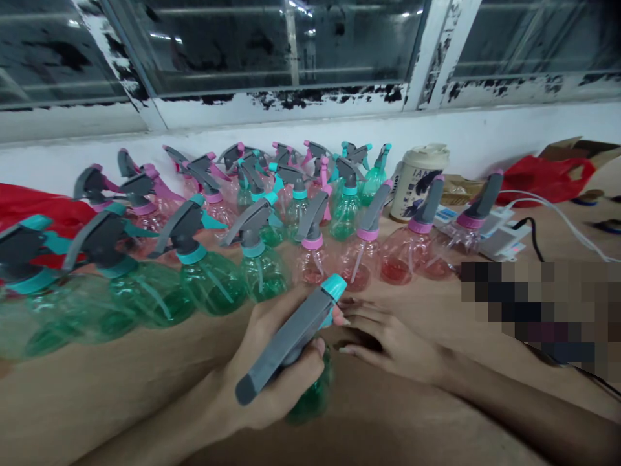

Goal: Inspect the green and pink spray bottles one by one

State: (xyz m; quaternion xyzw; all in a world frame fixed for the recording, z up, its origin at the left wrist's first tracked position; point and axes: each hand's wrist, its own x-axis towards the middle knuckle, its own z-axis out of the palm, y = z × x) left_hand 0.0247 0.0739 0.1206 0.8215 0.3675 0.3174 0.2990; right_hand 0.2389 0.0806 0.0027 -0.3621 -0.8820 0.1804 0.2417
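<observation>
Green bottle [310, 396] sits gripped in the left hand [259, 362], right hand [395, 340] open, tabletop [427, 304] stretching rightward.

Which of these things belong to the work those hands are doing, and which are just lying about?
Seemingly in the work:
- grey-and-turquoise spray bottle, in the left hand, right hand beside it
- matching green bottles
- clear pink-collared spray bottles

Probably just lying about:
- white printed lidded cup
- red plastic bag
</observation>
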